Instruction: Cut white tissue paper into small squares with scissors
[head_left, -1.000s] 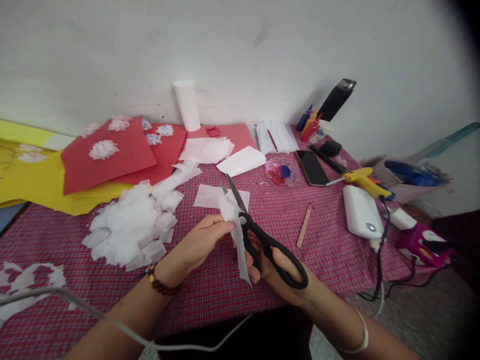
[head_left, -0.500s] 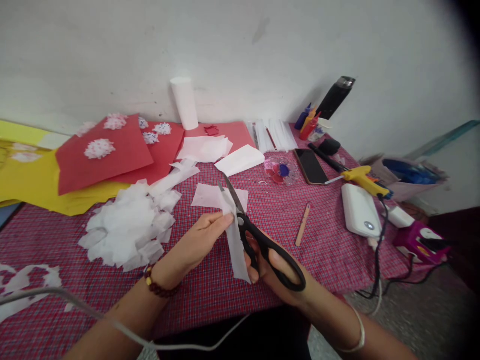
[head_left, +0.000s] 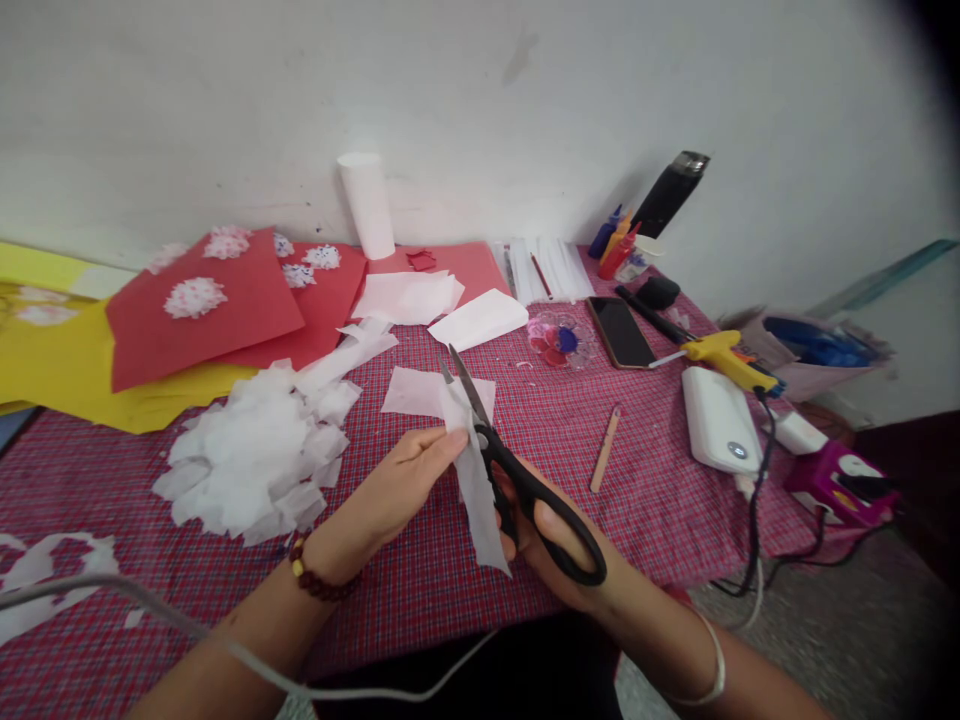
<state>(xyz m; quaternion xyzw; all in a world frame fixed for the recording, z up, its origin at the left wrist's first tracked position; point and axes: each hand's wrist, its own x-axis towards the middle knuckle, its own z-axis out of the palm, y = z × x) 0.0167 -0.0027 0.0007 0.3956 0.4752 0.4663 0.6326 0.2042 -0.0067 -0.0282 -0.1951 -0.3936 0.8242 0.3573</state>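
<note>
The left hand (head_left: 405, 480) pinches a folded piece of white tissue paper (head_left: 474, 470) between thumb and fingers, so its grip is closed on the paper. The paper hangs down in front of the person, just above the near edge of the worktop (head_left: 660, 500), which has a red checked cloth on it.

The right hand (head_left: 555, 545) holds black scissors (head_left: 517, 470), with fingers through the handle loops. That grip is closed on the scissors. The blades are a little open and point up and away, and the paper sits between them near the top.

To the left of the hands lies a fluffy pile of white paper scraps (head_left: 255, 455). Behind it are red paper sheets (head_left: 202, 300) with small white cut-out flowers on them, lying on yellow paper (head_left: 67, 370). A white paper roll (head_left: 367, 205) stands by the wall.

To the right lie a wooden stick (head_left: 606, 448), a black phone (head_left: 621, 332), a yellow glue gun (head_left: 724, 355) and a white power bank (head_left: 718, 420). Small paint bottles (head_left: 619, 245) and a black flask (head_left: 671, 195) stand near the wall.
</note>
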